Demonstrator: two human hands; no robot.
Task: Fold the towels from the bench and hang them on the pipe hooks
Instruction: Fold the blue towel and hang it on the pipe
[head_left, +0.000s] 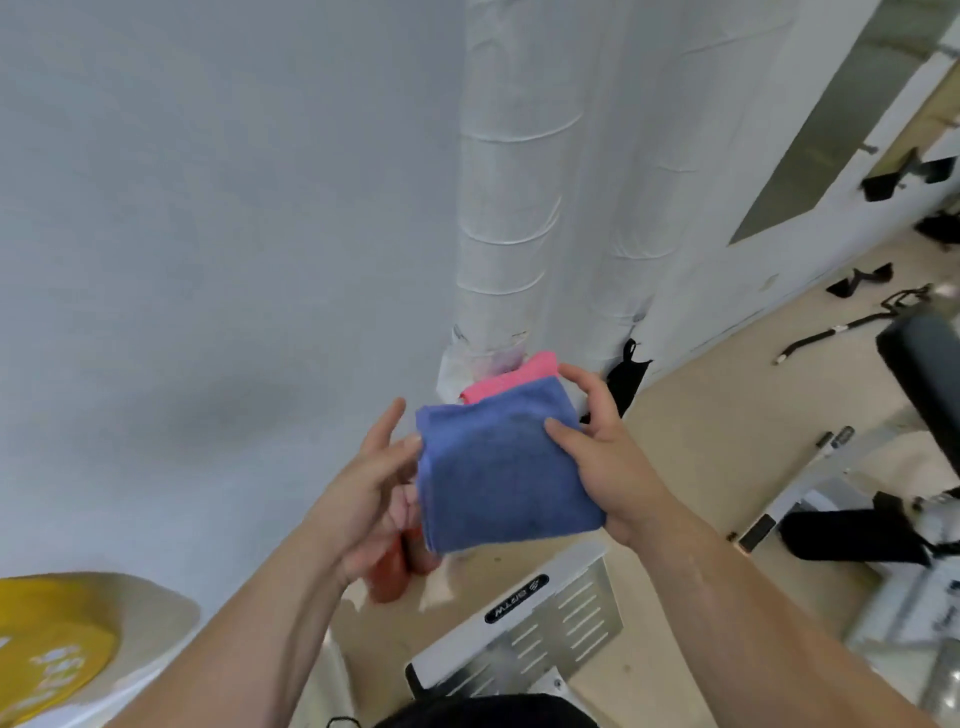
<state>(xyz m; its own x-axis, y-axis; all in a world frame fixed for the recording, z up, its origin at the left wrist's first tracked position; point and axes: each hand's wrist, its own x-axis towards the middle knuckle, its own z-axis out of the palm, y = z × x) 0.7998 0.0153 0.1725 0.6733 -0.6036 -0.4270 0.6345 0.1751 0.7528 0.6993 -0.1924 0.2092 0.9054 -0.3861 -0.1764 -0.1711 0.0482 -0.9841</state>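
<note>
At the far left a yellow round weight plate (49, 644) is seen low beside the pale grey wall (208, 260); the left hand (371, 499) is held with fingers spread and released beside the folded blue terry towel (501, 467), touching its left edge. The towel is gripped along its right edge by the right hand (605, 447), in front of the white wrapped vertical pipe (506, 208); a folded pink towel (511, 376) is seen just behind it, at the pipe's foot.

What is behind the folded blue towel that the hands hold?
Behind the blue towel a pink towel shows along its far edge, before the wrapped white pipe. The rest of the pink towel and any hook are covered.
</note>
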